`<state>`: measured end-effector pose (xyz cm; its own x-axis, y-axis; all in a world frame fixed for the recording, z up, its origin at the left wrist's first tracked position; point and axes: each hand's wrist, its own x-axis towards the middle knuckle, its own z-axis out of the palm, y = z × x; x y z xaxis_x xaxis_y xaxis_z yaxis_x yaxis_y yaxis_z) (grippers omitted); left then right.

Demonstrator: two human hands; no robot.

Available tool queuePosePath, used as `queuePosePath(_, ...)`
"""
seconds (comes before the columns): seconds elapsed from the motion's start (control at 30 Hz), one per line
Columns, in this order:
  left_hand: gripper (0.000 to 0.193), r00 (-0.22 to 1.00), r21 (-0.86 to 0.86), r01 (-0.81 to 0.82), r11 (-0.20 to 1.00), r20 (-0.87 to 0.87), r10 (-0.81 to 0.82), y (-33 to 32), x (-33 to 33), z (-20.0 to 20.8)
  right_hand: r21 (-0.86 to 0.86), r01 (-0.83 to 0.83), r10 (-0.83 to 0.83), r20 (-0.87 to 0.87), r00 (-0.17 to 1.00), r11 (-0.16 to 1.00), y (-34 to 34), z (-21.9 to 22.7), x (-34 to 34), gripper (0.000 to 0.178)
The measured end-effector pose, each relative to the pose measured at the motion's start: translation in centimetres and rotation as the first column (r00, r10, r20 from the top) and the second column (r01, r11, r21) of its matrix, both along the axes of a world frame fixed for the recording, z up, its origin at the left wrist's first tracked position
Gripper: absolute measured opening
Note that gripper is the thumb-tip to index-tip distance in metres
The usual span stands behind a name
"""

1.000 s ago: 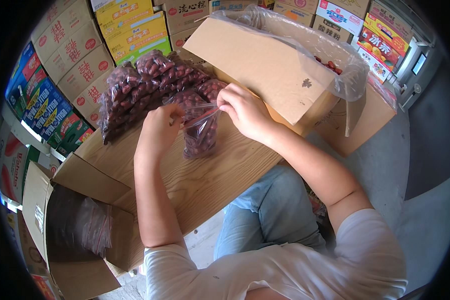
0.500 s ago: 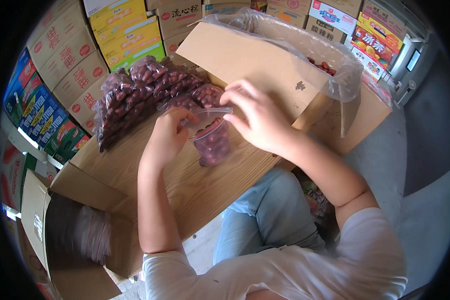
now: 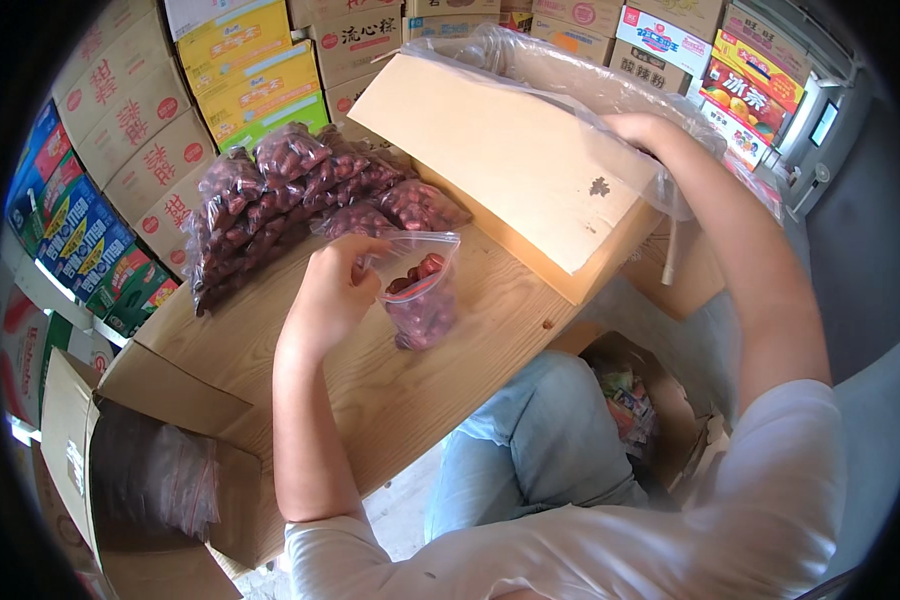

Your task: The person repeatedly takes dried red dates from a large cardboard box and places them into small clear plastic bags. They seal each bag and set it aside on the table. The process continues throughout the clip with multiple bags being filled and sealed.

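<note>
My left hand [image 3: 342, 285] pinches the upper left edge of a clear zip bag [image 3: 432, 312] that stands on the wooden table. Dark red dates [image 3: 417, 275] fill most of it, and its mouth gapes. Reaching over the wall of a large cardboard box [image 3: 510, 140], my right hand [image 3: 635, 130] dips into its plastic-lined opening. The fingers of that hand are out of sight behind the box wall and liner. Just behind the bag lies a pile of filled date bags [image 3: 290, 190].
At the lower left an open carton [image 3: 110, 470] holds a stack of flat clear bags [image 3: 185, 480]. Another open box [image 3: 660, 390] with colourful wrappers sits below the table by my knee. Stacked cartons [image 3: 135, 120] line the back.
My right hand has left the bag's rim and moved up and right into the large box. My left hand keeps its hold on the bag, which has shifted slightly nearer me.
</note>
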<state>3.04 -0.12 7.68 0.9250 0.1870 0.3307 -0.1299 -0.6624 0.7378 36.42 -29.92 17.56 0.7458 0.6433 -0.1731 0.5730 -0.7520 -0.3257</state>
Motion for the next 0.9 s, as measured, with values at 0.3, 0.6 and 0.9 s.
queuePosePath(0.3, 0.033, 1.000, 0.029, -0.009, 1.000, -0.003, 0.009, -0.2, -0.1, 0.0, -0.020, 0.169, -0.171, -0.075, 0.983, 0.985, 0.5, -0.2, -0.8, 0.039)
queuePosePath(0.6, 0.033, 1.000, 0.018, 0.030, 0.999, 0.009, -0.030, -0.1, 0.0, -0.2, 0.030, 0.263, -0.259, -0.085, 0.962, 0.964, -0.1, 0.1, -1.4, 0.045)
queuePosePath(0.9, 0.033, 0.999, 0.016, 0.023, 1.000, -0.042, -0.022, 0.3, 0.1, -0.2, 0.058, 0.329, -0.323, -0.099, 0.941, 0.942, -0.1, 0.5, -2.5, 0.049)
